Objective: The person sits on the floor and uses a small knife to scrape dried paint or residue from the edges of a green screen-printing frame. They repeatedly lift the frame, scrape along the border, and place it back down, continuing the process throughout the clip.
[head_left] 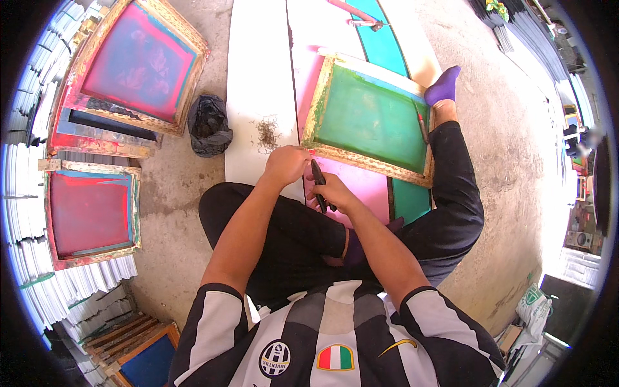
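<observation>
A wooden-framed printing screen with green mesh (pixel 373 118) lies flat in front of me, slightly turned. My left hand (pixel 287 166) is closed at its near left corner, fingertips by a small red spot; what they pinch is hidden. Dark-handled pliers (pixel 318 175) are gripped in my right hand (pixel 336 192), their jaws pointing up toward that same corner. On the right part of the screen rests a thin red-and-dark tool (pixel 420 121), perhaps a screwdriver. My foot in a purple sock (pixel 443 86) touches the frame's far right corner.
Beneath the screen is a white, pink and teal board (pixel 259 71). A hammer (pixel 367 23) lies at its far end, and dark scraps (pixel 266 134) lie left of the screen. Left stand a black plastic bag (pixel 210 126) and framed screens (pixel 138 68), (pixel 90 213) on stacked sheets.
</observation>
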The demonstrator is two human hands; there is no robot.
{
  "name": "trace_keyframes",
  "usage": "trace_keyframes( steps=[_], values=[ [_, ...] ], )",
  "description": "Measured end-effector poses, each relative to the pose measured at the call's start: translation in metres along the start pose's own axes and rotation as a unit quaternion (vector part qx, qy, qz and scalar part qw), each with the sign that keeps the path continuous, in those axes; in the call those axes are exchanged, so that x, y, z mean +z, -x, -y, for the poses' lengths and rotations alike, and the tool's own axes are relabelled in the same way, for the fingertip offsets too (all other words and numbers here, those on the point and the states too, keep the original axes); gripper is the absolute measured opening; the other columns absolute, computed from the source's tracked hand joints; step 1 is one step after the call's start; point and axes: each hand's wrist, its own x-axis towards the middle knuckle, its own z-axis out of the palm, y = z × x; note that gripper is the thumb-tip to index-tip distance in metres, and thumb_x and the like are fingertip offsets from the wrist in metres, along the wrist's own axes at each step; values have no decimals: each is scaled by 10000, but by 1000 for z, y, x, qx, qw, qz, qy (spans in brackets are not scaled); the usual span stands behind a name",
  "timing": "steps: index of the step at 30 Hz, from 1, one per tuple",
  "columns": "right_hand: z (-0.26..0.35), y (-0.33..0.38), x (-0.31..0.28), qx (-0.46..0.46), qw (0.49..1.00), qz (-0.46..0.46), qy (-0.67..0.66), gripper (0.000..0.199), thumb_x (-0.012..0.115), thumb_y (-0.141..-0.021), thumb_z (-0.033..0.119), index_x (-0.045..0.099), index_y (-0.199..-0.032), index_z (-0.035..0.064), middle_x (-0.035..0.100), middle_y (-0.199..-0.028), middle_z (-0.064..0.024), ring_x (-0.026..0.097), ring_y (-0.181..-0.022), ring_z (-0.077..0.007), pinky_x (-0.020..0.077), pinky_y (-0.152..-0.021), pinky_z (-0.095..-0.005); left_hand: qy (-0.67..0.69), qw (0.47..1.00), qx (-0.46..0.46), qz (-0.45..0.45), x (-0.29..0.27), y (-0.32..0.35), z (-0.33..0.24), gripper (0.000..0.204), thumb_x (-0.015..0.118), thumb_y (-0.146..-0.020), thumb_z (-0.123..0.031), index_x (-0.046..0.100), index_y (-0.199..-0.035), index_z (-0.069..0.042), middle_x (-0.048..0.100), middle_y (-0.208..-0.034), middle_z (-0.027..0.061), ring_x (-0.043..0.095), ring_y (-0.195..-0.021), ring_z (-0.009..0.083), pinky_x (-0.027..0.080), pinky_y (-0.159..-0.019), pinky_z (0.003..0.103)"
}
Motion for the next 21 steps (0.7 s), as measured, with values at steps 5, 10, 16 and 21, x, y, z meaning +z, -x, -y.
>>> trace_keyframes(
  steps=[5, 10, 16, 21],
  values=[
    [1, 2, 0, 36, 999, 14, -33, 421, 582, -857, 13, 526, -1272, -22, 635, -795, -130, 656, -658, -228, 540, -561, -358, 21, 1000, -6, -9, -1, 2, 1, 166, 635, -883, -216, 775, -925, -137, 736, -945, 125, 699, -907, 348, 558, -785, 478],
    [0, 2, 3, 47, 997, -28, -56, 398, 632, -849, 19, 529, -1231, -18, 635, -857, -133, 662, -727, -237, 549, -639, -371, -21, 997, -70, 1, 3, -1, 8, 181, 619, -890, -204, 766, -944, -113, 729, -948, 165, 701, -899, 371, 559, -782, 502],
    [-6, -15, -10, 43, 989, -125, -59, 188, 633, -846, 13, 544, -1006, -34, 612, -831, -128, 646, -728, -243, 541, -675, -396, -26, 947, -320, 27, -7, -4, 38, 225, 641, -882, -225, 761, -986, -65, 740, -1016, 186, 717, -963, 381, 575, -835, 498],
    [0, -24, -10, 70, 986, -138, -58, 89, 607, -848, 1, 559, -906, -47, 596, -791, -136, 629, -682, -247, 536, -633, -393, -2, 933, -358, 22, -19, -2, 35, 237, 652, -883, -212, 757, -1008, -40, 742, -1057, 199, 720, -1003, 376, 577, -854, 485]
  ],
)
